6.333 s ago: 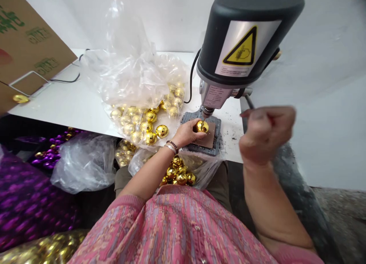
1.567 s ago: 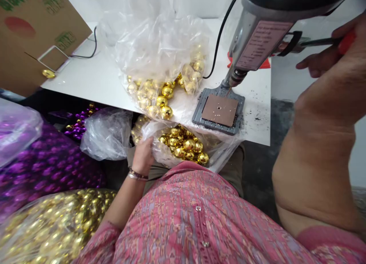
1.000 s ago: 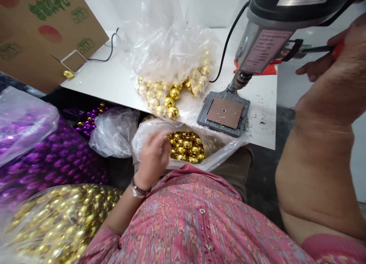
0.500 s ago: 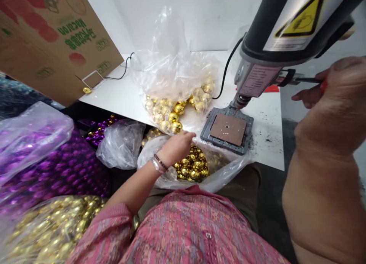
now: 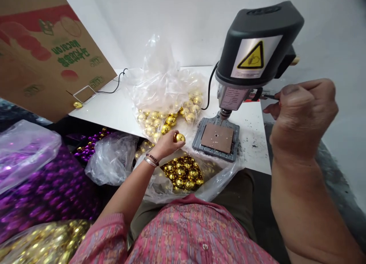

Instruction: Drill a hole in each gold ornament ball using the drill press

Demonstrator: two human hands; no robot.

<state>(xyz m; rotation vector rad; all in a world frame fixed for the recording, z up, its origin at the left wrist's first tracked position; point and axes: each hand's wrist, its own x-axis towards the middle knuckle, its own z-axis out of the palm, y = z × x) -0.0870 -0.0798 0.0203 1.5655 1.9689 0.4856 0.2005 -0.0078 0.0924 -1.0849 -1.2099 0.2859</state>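
Note:
Between the fingertips of my left hand (image 5: pixel 168 145) is a gold ball (image 5: pixel 180 138), held above the near edge of the table. My right hand (image 5: pixel 303 111) is wrapped round the lever (image 5: pixel 271 97) of a black drill press (image 5: pixel 257 47). Under its chuck lies a brown plate (image 5: pixel 217 137) with a small hole, on the grey metal base (image 5: pixel 197 140). Gold balls (image 5: pixel 183 172) fill an open clear bag on my lap. More gold balls (image 5: pixel 154 123) lie in and in front of a clear bag (image 5: pixel 160 81) on the table.
A printed cardboard box (image 5: pixel 57 58) stands at the left, with a white wire frame (image 5: pixel 85 94) beside it. Bags of purple balls (image 5: pixel 42 188) and gold balls (image 5: pixel 48 245) are at lower left. Dark shavings are scattered on the white table (image 5: pixel 257 157). A black cable (image 5: pixel 211 87) runs behind the drill.
A gold ball now shows in my left hand, where none was visible before. The head view has shifted, so more of the drill's top shows. My right hand stays on the lever.

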